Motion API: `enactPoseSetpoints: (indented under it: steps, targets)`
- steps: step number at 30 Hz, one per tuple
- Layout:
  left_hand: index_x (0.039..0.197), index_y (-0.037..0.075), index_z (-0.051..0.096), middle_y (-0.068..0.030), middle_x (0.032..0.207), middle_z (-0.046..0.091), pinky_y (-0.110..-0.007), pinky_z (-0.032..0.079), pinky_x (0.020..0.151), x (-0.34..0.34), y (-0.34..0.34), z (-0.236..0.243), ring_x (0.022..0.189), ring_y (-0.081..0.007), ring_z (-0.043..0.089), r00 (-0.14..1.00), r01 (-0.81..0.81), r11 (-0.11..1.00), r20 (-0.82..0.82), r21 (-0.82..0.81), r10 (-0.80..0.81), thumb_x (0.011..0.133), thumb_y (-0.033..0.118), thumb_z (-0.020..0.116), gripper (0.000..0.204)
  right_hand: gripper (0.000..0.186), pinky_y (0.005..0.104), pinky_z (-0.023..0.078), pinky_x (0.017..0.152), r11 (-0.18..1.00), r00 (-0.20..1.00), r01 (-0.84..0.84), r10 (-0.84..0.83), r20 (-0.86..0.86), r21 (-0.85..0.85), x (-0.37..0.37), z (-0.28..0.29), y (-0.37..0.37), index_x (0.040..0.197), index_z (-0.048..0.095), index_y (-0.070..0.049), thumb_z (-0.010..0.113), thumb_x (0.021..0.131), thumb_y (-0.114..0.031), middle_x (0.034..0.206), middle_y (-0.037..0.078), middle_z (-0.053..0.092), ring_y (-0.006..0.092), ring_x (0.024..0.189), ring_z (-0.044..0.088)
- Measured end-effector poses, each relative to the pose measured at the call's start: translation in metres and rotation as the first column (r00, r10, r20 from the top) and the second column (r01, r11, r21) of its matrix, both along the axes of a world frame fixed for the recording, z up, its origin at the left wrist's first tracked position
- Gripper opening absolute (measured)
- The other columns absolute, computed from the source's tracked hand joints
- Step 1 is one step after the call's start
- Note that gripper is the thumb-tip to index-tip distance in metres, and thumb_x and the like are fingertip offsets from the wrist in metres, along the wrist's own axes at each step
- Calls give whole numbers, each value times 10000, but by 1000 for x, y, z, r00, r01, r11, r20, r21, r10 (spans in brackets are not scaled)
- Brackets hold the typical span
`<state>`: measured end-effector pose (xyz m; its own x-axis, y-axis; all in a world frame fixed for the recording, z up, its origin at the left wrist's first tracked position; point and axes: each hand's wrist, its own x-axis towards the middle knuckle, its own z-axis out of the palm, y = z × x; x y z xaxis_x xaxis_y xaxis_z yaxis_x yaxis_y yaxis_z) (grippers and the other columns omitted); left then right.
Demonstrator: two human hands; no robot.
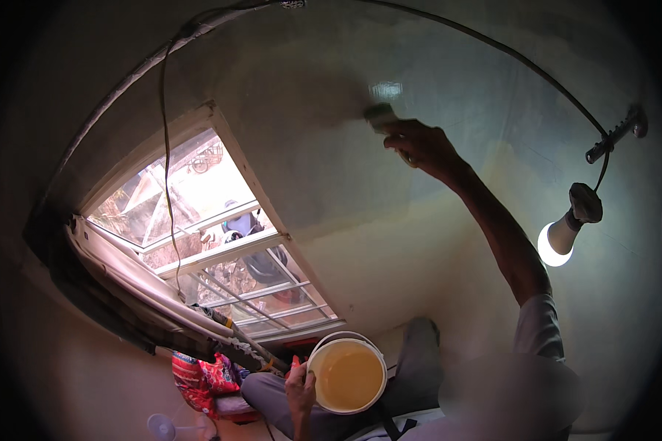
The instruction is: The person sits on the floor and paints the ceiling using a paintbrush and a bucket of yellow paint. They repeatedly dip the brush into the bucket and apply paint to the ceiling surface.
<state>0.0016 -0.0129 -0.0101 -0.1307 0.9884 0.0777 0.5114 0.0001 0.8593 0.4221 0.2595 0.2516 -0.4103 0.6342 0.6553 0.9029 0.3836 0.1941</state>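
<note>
My right hand [428,151] is stretched far up to the wall, closed around the handle of a wide paintbrush [380,115]. The brush's dark bristle end touches or nearly touches the grey-green wall [419,191], just below a small shiny patch. Low in front of me, my left hand [299,388] grips the left side of a round white bucket [382,365], thumb at the rim. Pale yellow-brown liquid [350,376] lies in the bucket, whose handle is raised along the far rim. My knees show on both sides of it.
A window [250,246] with white bars opens at the left, a person [243,220] outside. A bunched curtain [136,283] hangs along it. At the right, a lit bulb [557,244] dangles from a dark cable [537,70]. Red patterned fabric [198,378] and a fan [162,426] are low left.
</note>
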Motion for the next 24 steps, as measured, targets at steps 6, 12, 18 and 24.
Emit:
enactPoseSetpoints:
  steps: [6, 12, 18, 24]
  targets:
    - [1093, 23, 695, -171, 883, 677, -371, 512, 728, -2, 0, -4, 787, -282, 669, 999, -26, 999, -36, -30, 25, 855, 105, 595, 271, 199, 365, 546, 800, 994, 993, -89, 84, -83, -68, 9, 33, 8, 979, 673, -219, 650, 852, -68, 1003, -60, 693, 184, 911, 663]
    - [1085, 21, 694, -168, 861, 675, -378, 512, 708, -1, -1, -3, 769, -285, 664, 998, -11, 1000, -59, 12, 11, 852, 91, 601, 261, 178, 316, 553, 829, 890, 959, -184, 255, -122, 417, 18, 136, 30, 1026, 670, -182, 686, 866, -106, 1060, -39, 695, 188, 954, 663]
    - [1077, 15, 693, -169, 847, 669, -382, 506, 705, -3, -2, -2, 761, -289, 655, 998, -9, 1000, -62, 18, 10, 856, 80, 593, 251, 233, 302, 568, 853, 857, 900, -268, 386, -202, 440, 9, 155, 46, 1077, 670, -170, 672, 874, -54, 1164, 4, 680, 198, 1069, 651]
    - [1082, 7, 691, -167, 839, 663, -379, 499, 720, 0, -3, -1, 772, -284, 650, 998, -18, 999, -60, 26, 20, 850, 89, 591, 266, 207, 351, 567, 812, 964, 985, -131, 153, -83, 231, 13, 88, 26, 979, 657, -204, 680, 833, -60, 1109, -60, 674, 186, 1005, 651]
